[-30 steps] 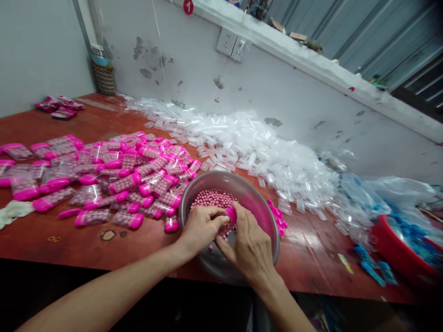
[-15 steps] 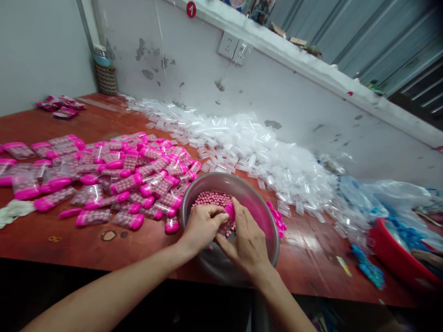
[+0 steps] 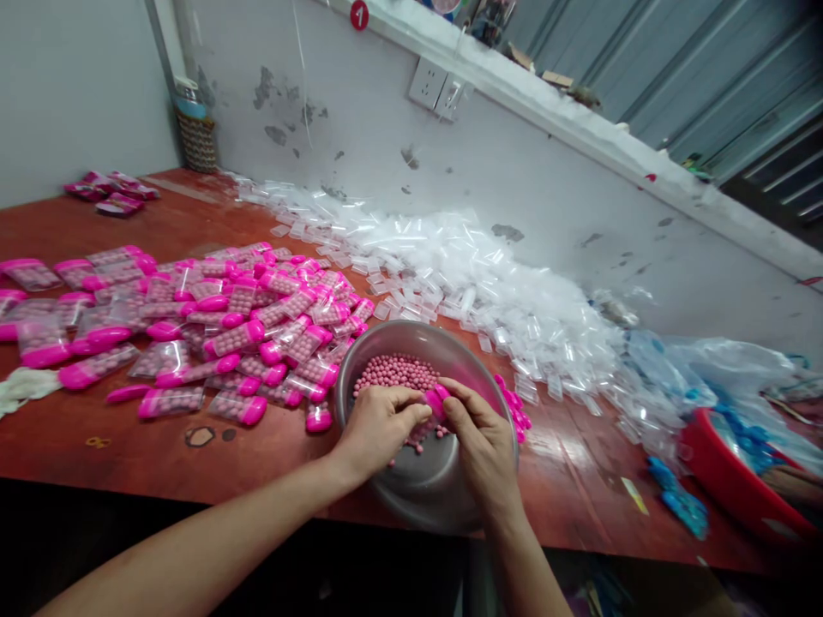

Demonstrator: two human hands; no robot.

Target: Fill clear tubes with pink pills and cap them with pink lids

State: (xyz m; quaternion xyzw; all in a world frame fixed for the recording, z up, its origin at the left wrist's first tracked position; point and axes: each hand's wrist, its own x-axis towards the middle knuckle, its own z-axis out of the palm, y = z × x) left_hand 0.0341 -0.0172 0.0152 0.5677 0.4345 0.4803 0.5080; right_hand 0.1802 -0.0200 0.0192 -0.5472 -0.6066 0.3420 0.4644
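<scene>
Hot-pink cap (image 3: 438,396), dusty-pink beads (image 3: 393,371)

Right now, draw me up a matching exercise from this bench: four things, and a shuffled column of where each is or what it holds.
1. Grey bowl
2. Clear plastic pieces
3. Filled pink-capped cases
4. Red tub

A. Spread out to the left of the bowl
B. At the far right, with blue items in it
C. Holding loose pink beads
D. Heaped toward the wall

Pairs: 1-C, 2-D, 3-A, 4-B
</scene>
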